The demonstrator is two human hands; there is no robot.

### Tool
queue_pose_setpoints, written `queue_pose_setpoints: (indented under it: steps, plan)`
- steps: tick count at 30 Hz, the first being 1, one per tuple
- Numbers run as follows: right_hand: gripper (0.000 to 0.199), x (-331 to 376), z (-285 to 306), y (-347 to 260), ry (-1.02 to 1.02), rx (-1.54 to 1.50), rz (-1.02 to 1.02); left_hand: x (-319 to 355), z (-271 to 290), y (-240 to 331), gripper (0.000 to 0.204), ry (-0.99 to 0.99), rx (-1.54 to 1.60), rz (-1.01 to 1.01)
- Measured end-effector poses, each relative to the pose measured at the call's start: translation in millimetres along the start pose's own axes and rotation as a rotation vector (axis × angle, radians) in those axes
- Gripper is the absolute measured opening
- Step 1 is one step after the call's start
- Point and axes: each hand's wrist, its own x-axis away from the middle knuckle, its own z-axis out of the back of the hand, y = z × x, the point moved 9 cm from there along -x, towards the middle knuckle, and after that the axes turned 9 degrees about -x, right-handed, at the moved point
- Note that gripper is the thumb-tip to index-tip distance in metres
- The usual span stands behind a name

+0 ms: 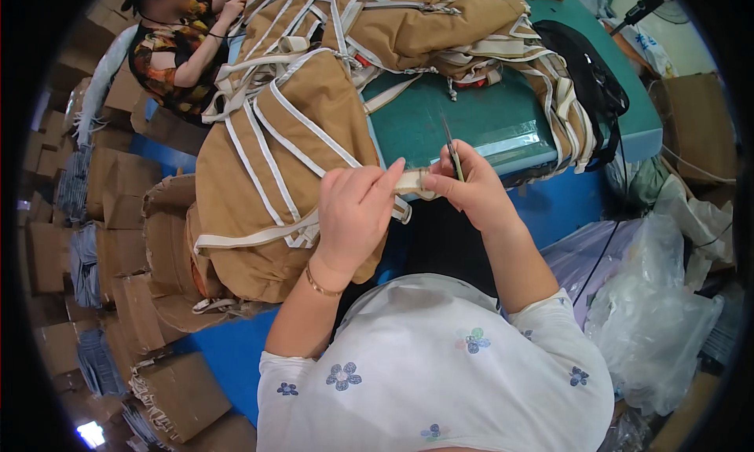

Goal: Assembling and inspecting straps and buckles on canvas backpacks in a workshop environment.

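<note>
Between my two hands stretches a cream webbing strap with a stitched end. My left hand is closed around it, fingers pressed together. My right hand pinches the strap's other end between thumb and finger, and also holds slim pointed scissors, their tip pointing away from me. To the left, a tan bag with white-bound seams and hanging straps drapes over the table edge, right beside my left hand. More tan bag pieces lie heaped behind it.
The green table spans the far side; a black bag lies at its right end. An open cardboard box stands under the tan bag. Stacked cartons fill the left, clear plastic bags the right. Another person works at far left.
</note>
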Motion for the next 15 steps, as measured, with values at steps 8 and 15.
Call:
queue_pose_setpoints:
  steps: [8,15]
  plan:
    - [0.022,20.5,-42.7,30.4,-0.161,-0.112,-0.142,41.8,19.5,-9.7,0.04,0.005,0.181,0.074]
    - [0.036,42.5,-31.3,38.9,-0.302,0.309,-0.074,67.7,32.8,-23.2,0.037,-0.002,0.247,0.088]
